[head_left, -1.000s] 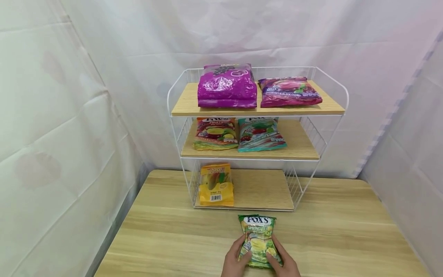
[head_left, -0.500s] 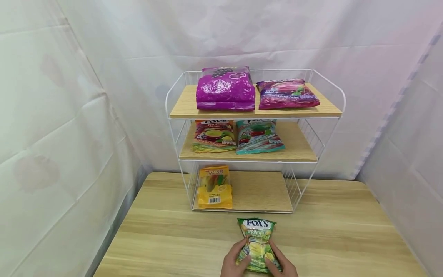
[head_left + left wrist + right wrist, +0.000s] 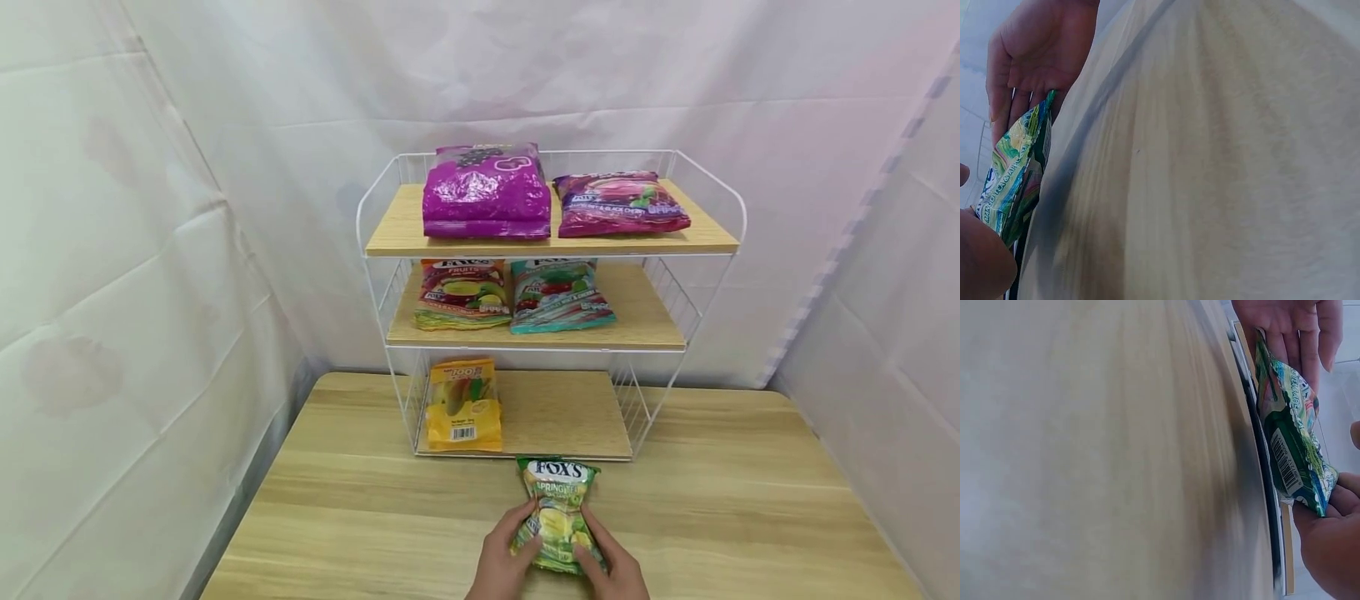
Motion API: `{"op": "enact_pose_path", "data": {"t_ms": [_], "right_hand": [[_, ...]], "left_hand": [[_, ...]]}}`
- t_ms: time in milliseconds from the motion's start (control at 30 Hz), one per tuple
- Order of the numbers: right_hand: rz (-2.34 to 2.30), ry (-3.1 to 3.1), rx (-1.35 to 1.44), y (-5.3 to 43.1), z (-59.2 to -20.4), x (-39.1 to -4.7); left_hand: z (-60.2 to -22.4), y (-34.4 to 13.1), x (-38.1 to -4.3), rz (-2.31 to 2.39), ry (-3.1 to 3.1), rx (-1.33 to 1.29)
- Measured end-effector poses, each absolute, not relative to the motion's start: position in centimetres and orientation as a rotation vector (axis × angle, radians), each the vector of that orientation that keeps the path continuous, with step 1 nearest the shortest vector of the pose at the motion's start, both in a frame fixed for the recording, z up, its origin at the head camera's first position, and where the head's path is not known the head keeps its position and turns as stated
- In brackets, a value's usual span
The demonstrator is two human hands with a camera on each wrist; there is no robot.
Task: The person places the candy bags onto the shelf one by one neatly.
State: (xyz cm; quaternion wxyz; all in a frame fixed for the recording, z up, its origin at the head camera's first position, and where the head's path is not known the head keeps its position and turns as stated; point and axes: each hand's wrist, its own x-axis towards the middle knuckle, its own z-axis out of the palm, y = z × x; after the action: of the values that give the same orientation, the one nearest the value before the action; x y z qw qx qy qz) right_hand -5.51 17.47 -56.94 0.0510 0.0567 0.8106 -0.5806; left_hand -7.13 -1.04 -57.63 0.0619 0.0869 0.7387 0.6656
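A green FOX'S Spring Tea candy bag [image 3: 557, 518] is held between both hands at the front of the table, its printed side up. My left hand [image 3: 502, 557] grips its left side, with the thumb on the front. On the opposite side my right hand [image 3: 617, 560] grips it the same way. The left wrist view shows the bag [image 3: 1013, 165] edge-on, between the near left hand [image 3: 982, 259] and the right hand [image 3: 1047, 50]. A barcode on the bag's underside shows in the right wrist view, where the bag [image 3: 1288, 428] is over the table edge.
Behind the bag stands a white wire rack with three wooden shelves [image 3: 566, 412]. A yellow mango bag [image 3: 463, 407] is on the bottom shelf's left. Fruits [image 3: 463, 296] and mint-cherry [image 3: 561, 298] bags share the middle. Purple [image 3: 486, 196] and magenta [image 3: 621, 204] bags lie on top.
Over the last half second the green candy bag has shifted slightly forward, toward the rack, with both hands still on it. Earlier, the head view tilted a little.
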Motion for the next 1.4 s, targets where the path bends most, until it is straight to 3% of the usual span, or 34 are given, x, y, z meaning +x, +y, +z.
{"op": "enact_pose_path", "data": {"t_ms": [233,833,1400], "right_hand": [[-1.752,2.567,0.101,17.6,-57.0,-6.5],[-1.737,2.543,-0.037,18.1,-56.2,-8.7],[-1.737,2.507,-0.124,18.2,-55.6,-11.2]], "left_hand": [[-57.0,-0.9,-8.2,2.001,2.244,0.213],[-56.9,-1.0,-10.5,2.021,2.282,0.384],[-55.8,-0.6,-12.7,1.924,2.398,0.317]]}}
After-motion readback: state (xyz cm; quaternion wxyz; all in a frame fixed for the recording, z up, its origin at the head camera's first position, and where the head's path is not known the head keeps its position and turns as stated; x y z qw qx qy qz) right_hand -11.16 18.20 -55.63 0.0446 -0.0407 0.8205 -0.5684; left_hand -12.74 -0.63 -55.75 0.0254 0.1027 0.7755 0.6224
